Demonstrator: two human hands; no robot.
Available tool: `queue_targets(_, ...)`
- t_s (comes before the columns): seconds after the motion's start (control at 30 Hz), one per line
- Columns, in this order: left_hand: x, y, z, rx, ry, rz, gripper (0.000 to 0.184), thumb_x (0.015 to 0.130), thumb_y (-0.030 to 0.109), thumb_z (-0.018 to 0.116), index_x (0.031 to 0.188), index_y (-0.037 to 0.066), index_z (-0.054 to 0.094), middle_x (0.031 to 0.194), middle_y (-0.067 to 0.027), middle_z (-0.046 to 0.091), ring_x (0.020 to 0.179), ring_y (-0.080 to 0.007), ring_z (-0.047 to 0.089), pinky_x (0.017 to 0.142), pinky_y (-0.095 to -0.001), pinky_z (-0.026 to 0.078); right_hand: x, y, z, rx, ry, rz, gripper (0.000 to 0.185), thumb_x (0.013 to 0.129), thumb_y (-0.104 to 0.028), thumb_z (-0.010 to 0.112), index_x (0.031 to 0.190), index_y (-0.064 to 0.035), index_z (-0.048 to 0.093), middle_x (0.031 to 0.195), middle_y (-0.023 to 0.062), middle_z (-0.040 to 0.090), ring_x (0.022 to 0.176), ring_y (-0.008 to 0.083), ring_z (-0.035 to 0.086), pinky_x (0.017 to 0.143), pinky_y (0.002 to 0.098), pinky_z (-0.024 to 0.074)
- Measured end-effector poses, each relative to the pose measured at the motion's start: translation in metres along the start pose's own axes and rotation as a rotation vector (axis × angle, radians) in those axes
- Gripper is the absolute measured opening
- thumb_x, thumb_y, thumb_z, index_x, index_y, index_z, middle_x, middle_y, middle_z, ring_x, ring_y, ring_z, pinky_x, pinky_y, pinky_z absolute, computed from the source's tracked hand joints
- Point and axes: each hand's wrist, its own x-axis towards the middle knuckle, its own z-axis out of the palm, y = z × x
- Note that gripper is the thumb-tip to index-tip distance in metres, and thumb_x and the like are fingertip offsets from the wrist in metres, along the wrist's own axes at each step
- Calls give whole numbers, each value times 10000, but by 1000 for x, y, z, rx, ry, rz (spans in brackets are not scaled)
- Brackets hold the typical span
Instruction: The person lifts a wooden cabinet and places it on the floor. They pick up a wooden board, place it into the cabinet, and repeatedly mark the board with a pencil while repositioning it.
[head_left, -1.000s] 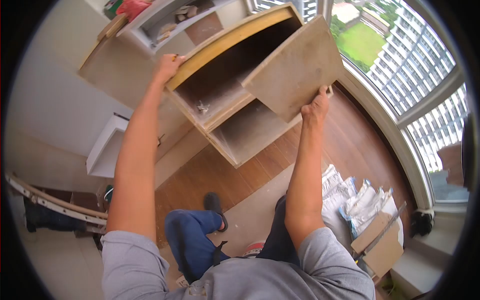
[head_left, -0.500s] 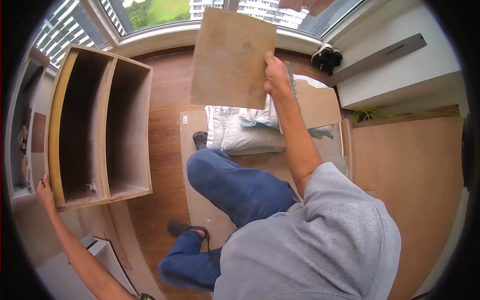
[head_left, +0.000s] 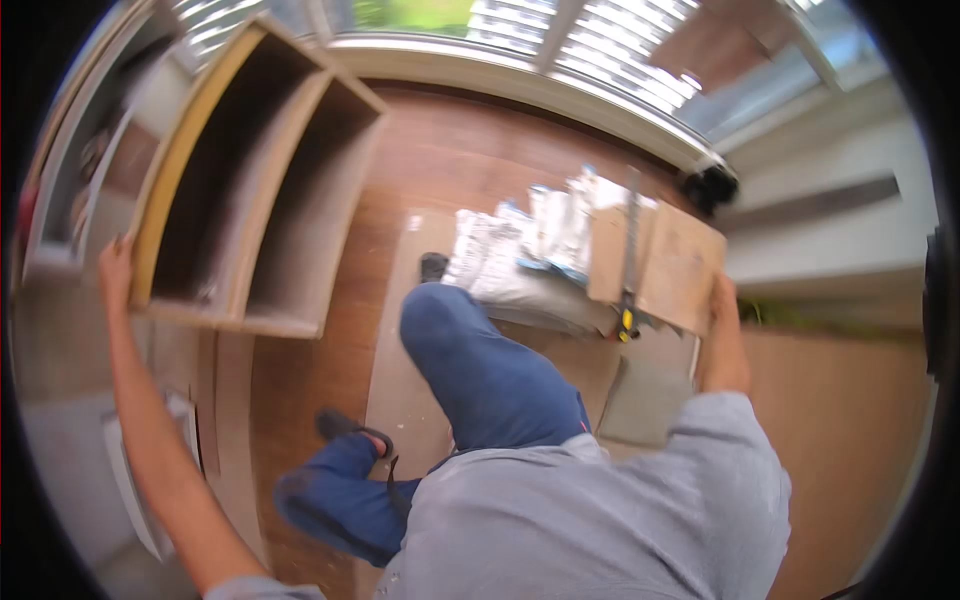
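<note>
Two curled grips, left fingers [head_left: 116, 250] on cabinet [head_left: 277, 200], right fingers [head_left: 721, 286] on board [head_left: 684, 262]

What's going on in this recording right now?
A person's left hand grips the lower corner of an open wooden cabinet with two compartments and a yellow edge. The right hand holds a flat tan wooden board by its edge, out to the other side. The board is beside a long saw with a yellow-and-black handle, near crumpled white sacks.
</note>
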Motion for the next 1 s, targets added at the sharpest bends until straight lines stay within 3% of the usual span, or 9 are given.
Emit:
queue_targets(0.07,-32,50,-11,129,157,-62,491,945,469,550,1070,12,677,1024,-268,669,990,-454,637,825,-481,495,7,-13,26,243,-141,41,419,974,-250,542,1256,52,614,1170,151,675,1073,263,656,927,391,520)
queue_targets(0.3,-40,83,-18,147,71,-286,478,907,545,559,1094,139,729,1088,-179,713,1037,-372,668,885,-466,500,33,-31,41,-977,309,45,521,914,-369,595,1210,58,640,1190,198,670,1095,350,625,973,444,465)
queue_targets(0.4,-43,87,-21,140,55,-323,462,907,538,564,1136,170,725,1115,-153,718,1078,-354,665,918,-456,502,-106,-135,157,-1036,578,-247,557,922,-413,618,1263,27,628,1252,185,655,1110,318,632,941,439,490)
queue_targets(0.47,-41,84,-21,150,65,-344,457,906,538,570,1149,182,723,1126,-144,718,1091,-350,662,930,-454,501,-45,-132,194,-567,-13,-686,528,961,-412,599,1299,-6,607,1277,158,639,1122,288,626,933,429,500)
queue_targets(0.5,-38,77,-15,133,114,-315,466,902,553,571,1088,157,733,1061,-149,726,1043,-351,673,904,-462,501,-90,-158,253,-262,-315,-378,485,995,-384,576,1339,-42,579,1245,122,646,1116,252,623,926,399,506)
queue_targets(0.67,-43,83,-19,89,173,-299,478,896,561,589,1062,141,744,1005,-154,734,1007,-353,682,896,-470,500,-375,-198,528,13,-1376,-76,695,976,-546,535,1364,29,505,1250,223,613,1119,304,616,899,425,523)
queue_targets(0.83,-47,85,-28,96,81,-240,436,916,508,601,1088,134,742,1000,-160,734,995,-348,685,898,-474,498,-525,-110,706,-122,-1463,420,1127,840,-639,688,1576,-26,93,1558,380,144,1442,485,254,1120,609,313)
queue_targets(0.97,-56,87,-30,154,80,-154,446,941,510,581,1014,98,736,893,-188,719,890,-373,685,816,-482,516,-587,-20,763,166,-1544,729,1178,799,-608,749,1591,-95,45,1607,331,27,1458,551,120,1132,654,227)
queue_targets(1.0,-61,92,-33,153,62,-124,451,960,500,558,935,79,718,845,-188,705,842,-396,676,770,-502,518,-602,-22,757,163,-1456,590,935,852,-487,755,1527,-71,261,1536,293,304,1378,466,377,1066,611,375)
